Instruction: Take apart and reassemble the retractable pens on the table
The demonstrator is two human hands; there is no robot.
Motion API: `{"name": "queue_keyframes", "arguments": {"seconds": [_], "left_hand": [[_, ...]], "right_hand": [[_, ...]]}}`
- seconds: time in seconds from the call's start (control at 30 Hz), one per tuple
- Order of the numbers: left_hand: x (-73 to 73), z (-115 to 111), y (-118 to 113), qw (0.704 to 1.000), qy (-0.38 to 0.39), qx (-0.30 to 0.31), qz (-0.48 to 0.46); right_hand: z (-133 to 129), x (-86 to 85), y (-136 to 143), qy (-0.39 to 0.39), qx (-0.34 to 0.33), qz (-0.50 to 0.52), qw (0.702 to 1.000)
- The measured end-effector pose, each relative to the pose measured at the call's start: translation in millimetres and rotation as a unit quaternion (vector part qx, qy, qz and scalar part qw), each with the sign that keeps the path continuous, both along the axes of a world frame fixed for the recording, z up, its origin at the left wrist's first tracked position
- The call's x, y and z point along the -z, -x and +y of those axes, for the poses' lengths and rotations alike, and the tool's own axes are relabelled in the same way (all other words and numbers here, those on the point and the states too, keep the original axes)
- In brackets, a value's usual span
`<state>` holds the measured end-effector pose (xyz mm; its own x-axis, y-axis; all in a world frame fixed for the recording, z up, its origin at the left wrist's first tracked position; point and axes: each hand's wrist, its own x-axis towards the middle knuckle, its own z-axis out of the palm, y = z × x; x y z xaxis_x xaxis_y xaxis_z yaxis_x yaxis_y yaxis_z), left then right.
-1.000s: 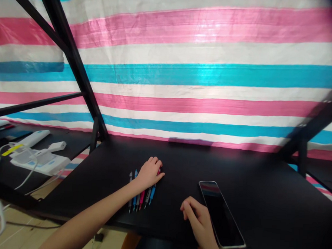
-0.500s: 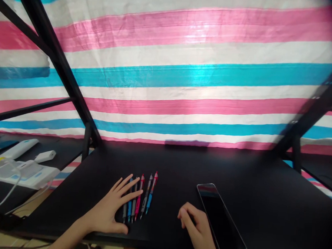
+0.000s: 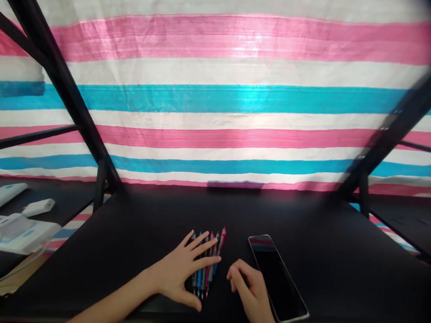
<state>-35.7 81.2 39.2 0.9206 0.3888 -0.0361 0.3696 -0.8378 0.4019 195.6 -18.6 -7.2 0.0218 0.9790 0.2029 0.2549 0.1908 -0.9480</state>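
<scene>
Spreading its fingers wide apart, the left hand (image 3: 181, 270) reaches over a row of pens (image 3: 223, 236) on the black desk (image 3: 144, 215). The palm is beside the left end of the row, the fingers cross over the barrels, and the thumb points toward the near ends. Whether the fingers press on the pens or hover just above them, I cannot tell. The pens lie side by side and close together, roughly lengthwise to the person — grey, blue, pink and red parts show between the fingers.

The right hand (image 3: 250, 288) is near the front edge, to the right of the pens and apart from them, its fingers curled in together with the thumb against them. Just to its right lies a phone (image 3: 277, 280), flat, with a dark screen and a pale rim.

Behind the desk hangs a striped sheet (image 3: 204, 98) in pink, white and blue, with a black metal frame (image 3: 60, 81) in front of it. At far left are a white adapter (image 3: 38, 207) and white cables (image 3: 22, 268) — partly cut off by the view.
</scene>
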Motion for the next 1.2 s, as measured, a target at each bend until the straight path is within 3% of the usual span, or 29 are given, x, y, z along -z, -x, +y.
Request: {"name": "queue_keyframes", "arguments": {"seconds": [0.13,0.6,1.2], "left_hand": [[-1.4,-2.3,-9.5,1.0,0.0,-0.005,0.007],[-0.8,0.3,-10.6,1.0,-0.005,0.018,-0.006],[-1.5,-4.3,-6.3,0.998,-0.057,0.037,0.008]], "right_hand": [[0.7,2.3,-0.6,-0.004,0.005,-0.001,1.0],[3.4,-0.7,2.6,-0.046,0.067,-0.056,0.995],[2.1,-4.1,0.3,-0.026,0.057,-0.024,0.998]]}}
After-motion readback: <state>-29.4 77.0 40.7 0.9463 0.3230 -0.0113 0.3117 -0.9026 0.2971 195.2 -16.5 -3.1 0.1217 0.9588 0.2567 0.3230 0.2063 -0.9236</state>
